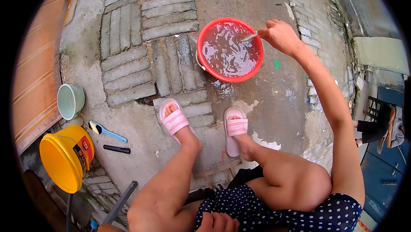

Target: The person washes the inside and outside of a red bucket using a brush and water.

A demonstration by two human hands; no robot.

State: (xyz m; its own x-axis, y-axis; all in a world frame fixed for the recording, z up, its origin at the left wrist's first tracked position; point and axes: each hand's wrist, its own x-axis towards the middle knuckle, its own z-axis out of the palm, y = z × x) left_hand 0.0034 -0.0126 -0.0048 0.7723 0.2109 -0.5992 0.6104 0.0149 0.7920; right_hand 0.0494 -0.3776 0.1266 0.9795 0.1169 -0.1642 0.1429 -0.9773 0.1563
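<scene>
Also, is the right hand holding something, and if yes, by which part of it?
Yes, the right hand holds a pale slender object by its outer end, near the rim of the red bucket.

The ground (81, 69) is grey and rough. On the left and in the middle, long grey bricks (124, 31) make little squares, some going one way and some the other. Next to them is a brown, damp-looking concrete patch (282, 108). Small pale bricks (306, 13) run along the far right. A stripy orange-brown panel (38, 86) lines the left side. Blue panels (385, 163) with handles are on the right, near a dark chair (373, 108). The light is soft daylight.
</scene>
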